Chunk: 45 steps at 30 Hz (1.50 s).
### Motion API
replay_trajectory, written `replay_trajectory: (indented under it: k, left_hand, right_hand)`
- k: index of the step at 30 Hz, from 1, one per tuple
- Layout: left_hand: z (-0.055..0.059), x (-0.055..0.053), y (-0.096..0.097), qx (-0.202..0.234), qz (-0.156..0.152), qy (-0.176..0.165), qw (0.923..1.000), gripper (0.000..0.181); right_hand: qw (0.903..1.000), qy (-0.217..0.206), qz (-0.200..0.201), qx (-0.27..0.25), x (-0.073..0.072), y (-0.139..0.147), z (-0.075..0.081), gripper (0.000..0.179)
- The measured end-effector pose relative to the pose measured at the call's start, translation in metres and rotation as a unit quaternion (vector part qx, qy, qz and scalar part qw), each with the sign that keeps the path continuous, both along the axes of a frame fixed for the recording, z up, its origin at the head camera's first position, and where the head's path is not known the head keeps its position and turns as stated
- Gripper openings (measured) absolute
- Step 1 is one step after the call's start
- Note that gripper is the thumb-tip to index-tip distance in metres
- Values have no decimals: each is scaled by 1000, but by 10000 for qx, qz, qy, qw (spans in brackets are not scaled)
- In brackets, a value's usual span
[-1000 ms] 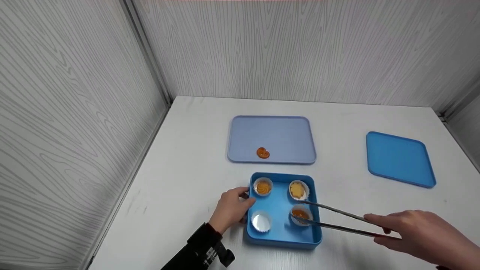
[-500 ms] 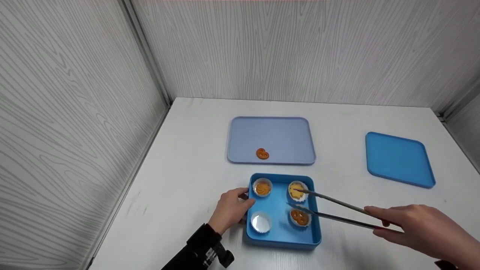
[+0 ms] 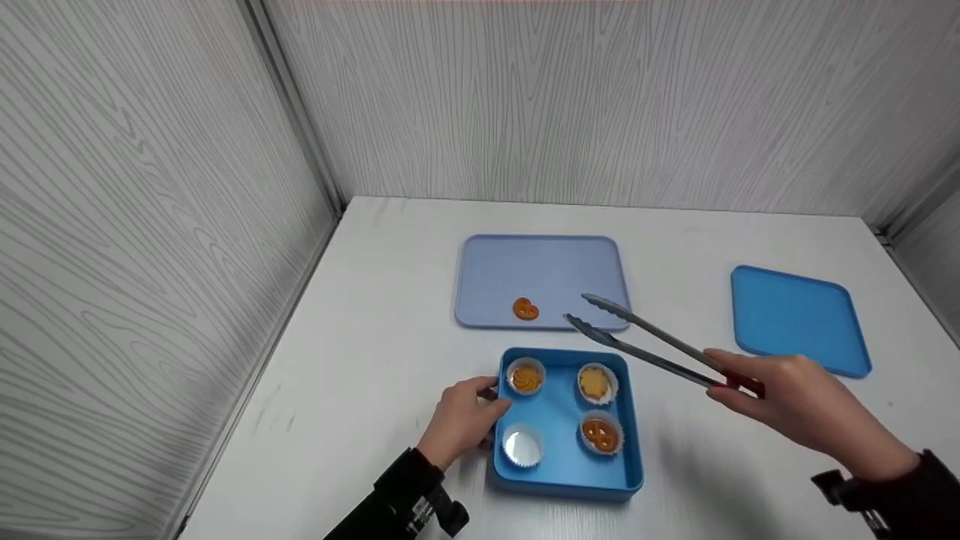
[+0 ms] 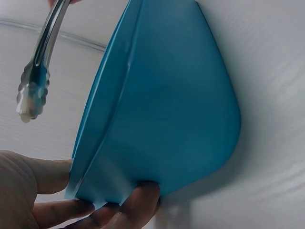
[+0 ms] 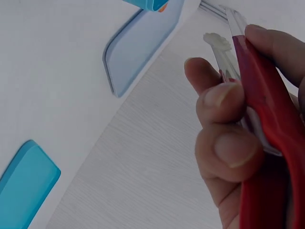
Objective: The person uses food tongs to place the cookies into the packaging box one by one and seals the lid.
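My left hand [image 3: 463, 416] holds the left wall of a blue box [image 3: 561, 484], thumb at the rim and fingers against the outer side [image 4: 167, 100]. Inside the box sit white paper cups: one with a swirled orange cookie [image 3: 526, 376], one with a yellow cookie [image 3: 595, 383], one with a brown pretzel [image 3: 601, 434]. The front left cup [image 3: 523, 444] holds nothing. My right hand [image 3: 795, 401] grips metal tongs [image 3: 667, 360] by their red handles [image 5: 267, 90]. The tongs' tips are apart with nothing between them, above the right front part of the lavender tray [image 3: 540, 262].
A second brown pretzel [image 3: 526, 308] lies near the front edge of the lavender tray. To the right, a flat blue tray or lid [image 3: 799, 319] lies on the white table [image 3: 360, 337]. Grey wood-grain panels [image 3: 585, 97] stand along the back and sides.
The tongs have let go of the pretzel in the front right cup. My right hand has lifted them away from the box, toward the lavender tray. The left hand stays put.
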<state>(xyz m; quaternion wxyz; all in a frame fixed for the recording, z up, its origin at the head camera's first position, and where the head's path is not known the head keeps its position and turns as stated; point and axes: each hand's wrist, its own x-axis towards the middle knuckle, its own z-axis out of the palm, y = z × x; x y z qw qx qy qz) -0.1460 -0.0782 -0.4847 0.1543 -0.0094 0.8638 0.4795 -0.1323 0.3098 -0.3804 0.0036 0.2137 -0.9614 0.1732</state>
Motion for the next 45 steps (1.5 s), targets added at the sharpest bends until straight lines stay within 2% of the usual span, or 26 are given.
replay_trajectory:
  k: [4,7,12,20,29,36,45]
  left_hand:
    - [0,0,0,-4,1,14,10000,45]
    - [1,0,0,23,13,-11,10000,44]
    - [1,1,1,86,50,-116,9999,44]
    - [0,1,1,-56,-2,-35,10000,44]
    - [1,1,2,-102,-4,78,9999,44]
    - [0,1,0,-197,-182,394,9989,43]
    - [1,0,1,-190,-93,258,9994,43]
  right_hand:
    - [9998,-187,-86,-56,-16,-11,-1,39]
    - [9998,-154,76,-89,-29,-22,-4,35]
    - [9992,-67,395,-83,-49,-41,-12,16]
    - [9985,-314,443,-60,-73,-69,-29,8]
    - [9981,-402,468,49,-85,-84,-35,8]
    - [9978,-455,433,218,-90,-89,-37,7]
    - [9975,-447,311,457,-97,-91,-33,7]
